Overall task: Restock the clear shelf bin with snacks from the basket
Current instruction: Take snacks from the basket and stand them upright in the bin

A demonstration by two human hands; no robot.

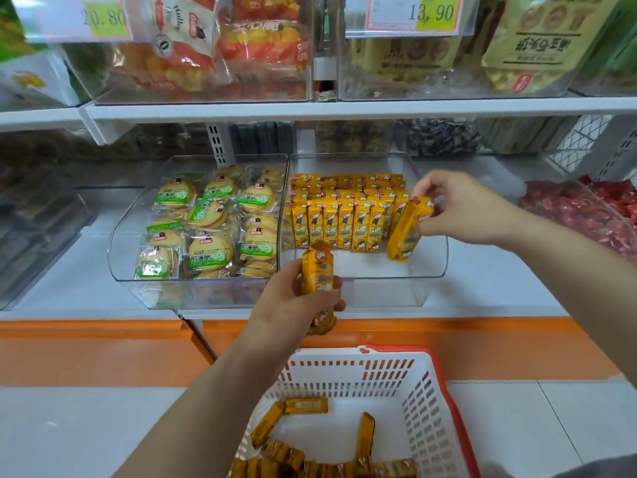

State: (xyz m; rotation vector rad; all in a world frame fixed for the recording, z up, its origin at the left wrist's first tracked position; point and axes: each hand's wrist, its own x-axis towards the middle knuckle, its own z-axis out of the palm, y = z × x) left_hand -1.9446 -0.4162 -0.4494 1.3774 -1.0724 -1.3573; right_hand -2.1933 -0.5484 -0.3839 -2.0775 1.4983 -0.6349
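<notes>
Inside the bin [444,257], packs [337,225] fill the back, front bare; right hand [462,208] pinches a pack [406,232] there, left hand [293,298] grips a second pack [317,270], more left in the basket [444,384]

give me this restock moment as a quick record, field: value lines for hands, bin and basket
left hand: grips one yellow snack pack upright before the clear bin
right hand: pinches a second pack, tilted, in the bin's right part
clear bin: rows of upright yellow packs fill the back
basket: white, red rim, loose packs inside
</notes>
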